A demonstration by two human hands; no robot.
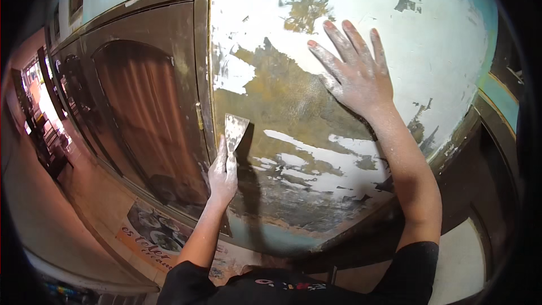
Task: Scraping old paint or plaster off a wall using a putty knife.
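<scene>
A putty knife (235, 131) with a flared, spattered metal blade points upward in my left hand (223, 178). Its handle is wrapped by my fingers, and the blade stands near the left edge of the wall (271, 96), beside the door frame. Dusted white, my right hand (358, 79) has its fingers spread, palm toward the upper part of the wall; it appears to rest on the surface. White coating covers the wall's top and right, while a large bare brownish-green patch shows in the middle, with white streaks lower down.
Left of the wall is a dark wooden door (141, 90) with a curtained arched panel and a metal hinge. A printed banner (155, 234) lies on the floor below it. Another dark door frame (480, 152) stands at the right. Chairs (56, 144) show far left.
</scene>
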